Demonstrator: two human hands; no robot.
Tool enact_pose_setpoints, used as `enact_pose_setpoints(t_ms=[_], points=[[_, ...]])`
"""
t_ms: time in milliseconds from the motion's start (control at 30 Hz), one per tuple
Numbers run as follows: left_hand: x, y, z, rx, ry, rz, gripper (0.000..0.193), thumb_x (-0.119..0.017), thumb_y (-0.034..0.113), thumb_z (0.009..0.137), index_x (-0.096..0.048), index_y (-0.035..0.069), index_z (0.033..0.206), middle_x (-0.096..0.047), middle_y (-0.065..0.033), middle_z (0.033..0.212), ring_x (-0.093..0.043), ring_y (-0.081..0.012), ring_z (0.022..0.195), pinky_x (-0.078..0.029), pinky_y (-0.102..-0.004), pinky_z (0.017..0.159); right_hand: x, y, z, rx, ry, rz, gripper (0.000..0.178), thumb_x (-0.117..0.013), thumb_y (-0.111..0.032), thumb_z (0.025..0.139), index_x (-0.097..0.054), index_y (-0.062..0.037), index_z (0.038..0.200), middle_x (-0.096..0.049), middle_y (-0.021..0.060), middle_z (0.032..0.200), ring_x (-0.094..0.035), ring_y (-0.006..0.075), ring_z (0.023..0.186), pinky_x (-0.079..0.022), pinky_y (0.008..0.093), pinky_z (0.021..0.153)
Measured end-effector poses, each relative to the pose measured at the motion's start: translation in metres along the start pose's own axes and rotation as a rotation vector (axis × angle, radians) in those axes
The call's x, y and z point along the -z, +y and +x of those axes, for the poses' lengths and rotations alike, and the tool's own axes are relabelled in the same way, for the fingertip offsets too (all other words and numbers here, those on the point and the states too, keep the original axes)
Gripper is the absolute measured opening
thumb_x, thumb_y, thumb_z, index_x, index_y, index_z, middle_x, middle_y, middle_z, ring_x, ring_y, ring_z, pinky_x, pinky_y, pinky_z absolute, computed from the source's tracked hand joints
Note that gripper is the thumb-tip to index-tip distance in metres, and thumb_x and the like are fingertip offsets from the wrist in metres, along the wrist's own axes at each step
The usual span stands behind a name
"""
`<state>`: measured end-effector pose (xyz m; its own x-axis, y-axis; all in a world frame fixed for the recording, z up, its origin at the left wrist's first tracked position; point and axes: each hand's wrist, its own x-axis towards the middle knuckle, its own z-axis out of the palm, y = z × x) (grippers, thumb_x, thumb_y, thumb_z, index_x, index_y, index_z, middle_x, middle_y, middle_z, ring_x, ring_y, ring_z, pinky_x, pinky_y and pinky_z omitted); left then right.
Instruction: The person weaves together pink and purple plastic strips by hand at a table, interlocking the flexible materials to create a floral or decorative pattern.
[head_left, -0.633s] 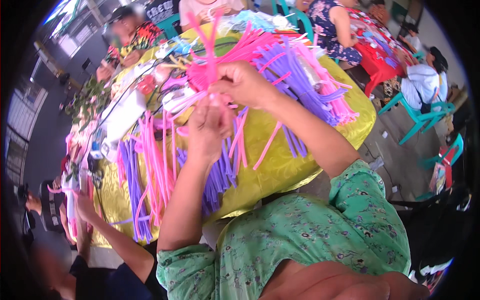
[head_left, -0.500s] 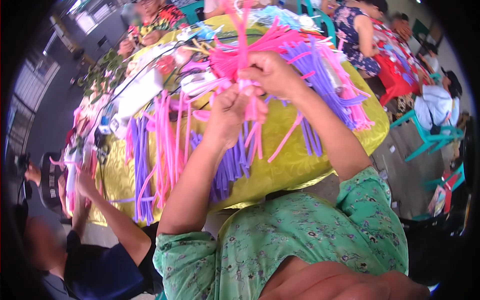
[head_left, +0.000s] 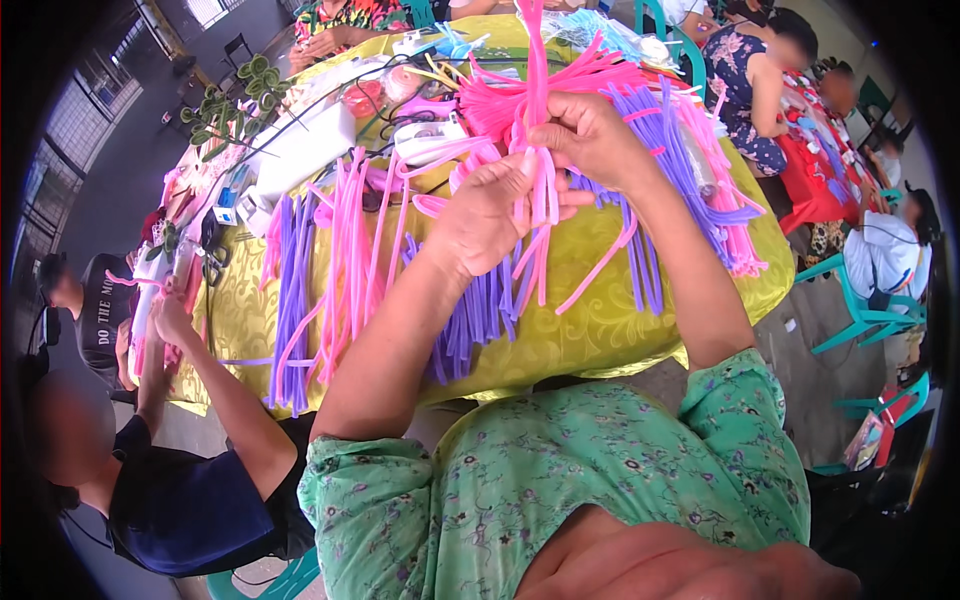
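Note:
Above the table my two hands hold a bunch of pink pipe cleaners [head_left: 537, 70] upright. My left hand [head_left: 490, 217] is closed on its lower part, thumb pressed on the front and some fingers stretched out behind. My right hand [head_left: 600, 140] pinches the same bunch slightly higher, at its right side. The bunch's lower ends hang over the left palm. Beyond the hands lies a thick pile of bright pink pipe cleaners [head_left: 490, 105]. Purple pipe cleaners [head_left: 655, 140] lie to the right, and more purple ones [head_left: 470, 325] lie partly behind my left forearm.
A yellow patterned cloth [head_left: 590, 325] covers the table. Light pink stems [head_left: 345, 250], a white block [head_left: 305, 150], scissors [head_left: 214, 265] and green looped leaves [head_left: 235, 110] lie leftward. A co-worker in dark clothes [head_left: 205, 510] sits close on my left. Green chairs [head_left: 865, 305] stand to the right.
The view has shifted, so the table appears higher and farther right. My left fingers have straightened behind the bunch, while both hands keep hold of it.

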<state>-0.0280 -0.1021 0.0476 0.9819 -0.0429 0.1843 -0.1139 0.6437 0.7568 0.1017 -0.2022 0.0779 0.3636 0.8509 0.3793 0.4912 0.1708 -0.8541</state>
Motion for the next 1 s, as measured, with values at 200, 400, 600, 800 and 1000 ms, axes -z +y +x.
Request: enact_pose_setpoints(t_ms=[200, 400, 600, 800, 1000], points=[[0.005, -0.008, 0.003, -0.012, 0.087, 0.180, 0.027, -0.043, 0.023, 0.089, -0.053, 0.001, 0.102, -0.059, -0.0107, 0.089, -0.059, -0.0239, 0.089, -0.045, -0.0335, 0.079, -0.001, -0.001, -0.001, 0.041, 0.084, 0.111, 0.011, -0.056, -0.007, 0.081, -0.059, -0.0006, 0.089, -0.056, -0.0022, 0.074, -0.051, 0.0036, 0.068, -0.043, 0.0205, 0.060], [-0.003, -0.010, 0.001, 0.004, 0.120, -0.025, 0.025, -0.045, 0.022, 0.089, -0.053, 0.002, 0.101, -0.059, -0.0081, 0.087, -0.058, -0.0196, 0.080, -0.045, -0.0304, 0.075, -0.008, -0.005, -0.002, 0.125, 0.193, -0.179, 0.010, -0.057, -0.008, 0.079, -0.057, -0.0008, 0.087, -0.054, -0.0013, 0.071, -0.049, 0.0042, 0.066, -0.042, 0.0207, 0.059], [-0.009, -0.007, 0.001, -0.023, 0.182, 0.137, 0.021, -0.044, 0.021, 0.089, -0.053, 0.004, 0.097, -0.054, -0.0034, 0.076, -0.051, -0.0116, 0.068, -0.041, -0.0225, 0.064, -0.007, -0.004, -0.003, 0.055, 0.183, -0.088, 0.010, -0.058, -0.008, 0.079, -0.056, -0.0005, 0.085, -0.052, -0.0010, 0.070, -0.048, 0.0049, 0.064, -0.041, 0.0216, 0.056], [-0.010, -0.005, 0.002, -0.128, 0.310, 0.345, 0.018, -0.042, 0.018, 0.090, -0.054, 0.005, 0.092, -0.051, -0.0006, 0.068, -0.040, -0.0069, 0.058, -0.033, -0.0199, 0.053, -0.007, -0.005, -0.003, 0.140, 0.154, -0.187, 0.011, -0.059, -0.008, 0.078, -0.057, -0.0006, 0.086, -0.053, -0.0014, 0.070, -0.050, 0.0047, 0.065, -0.041, 0.0206, 0.055], [-0.014, -0.007, 0.001, -0.295, 0.369, 0.445, 0.020, -0.042, 0.019, 0.090, -0.055, 0.005, 0.084, -0.045, 0.0014, 0.060, -0.035, -0.0063, 0.050, -0.028, -0.0197, 0.046, -0.012, -0.008, -0.005, 0.080, 0.092, 0.090, 0.006, -0.059, -0.003, 0.077, -0.059, -0.0009, 0.083, -0.057, 0.0006, 0.071, -0.054, 0.0064, 0.067, -0.043, 0.0204, 0.060]])
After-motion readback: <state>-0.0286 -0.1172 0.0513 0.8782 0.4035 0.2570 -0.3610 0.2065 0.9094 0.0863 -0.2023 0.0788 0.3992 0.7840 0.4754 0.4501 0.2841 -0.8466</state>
